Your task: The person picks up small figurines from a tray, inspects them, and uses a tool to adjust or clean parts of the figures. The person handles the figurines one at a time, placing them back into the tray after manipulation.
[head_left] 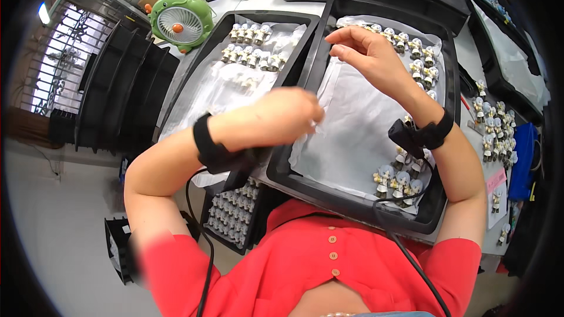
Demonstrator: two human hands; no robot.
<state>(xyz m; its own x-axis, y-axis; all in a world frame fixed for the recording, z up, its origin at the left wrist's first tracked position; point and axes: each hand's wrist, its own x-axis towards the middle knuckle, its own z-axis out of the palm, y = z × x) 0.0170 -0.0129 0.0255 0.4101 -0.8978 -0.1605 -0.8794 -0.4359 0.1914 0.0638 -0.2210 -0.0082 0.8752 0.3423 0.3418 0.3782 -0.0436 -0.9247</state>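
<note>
Now L hand (276,118) fisted, fingers together, R hand (370,58) fingers loosely apart over black tray (449,82) w/ long axis pointing away.

Left hand (276,118) fingertips hidden; anything held unseen.

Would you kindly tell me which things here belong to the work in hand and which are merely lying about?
In hand:
- left hand and right hand, both over the nearest black tray
- its white paper liner
- small figurines along its edges

Lying about:
- second tray of figurines
- green desk fan
- loose figurines on the table
- stacked empty trays
</note>
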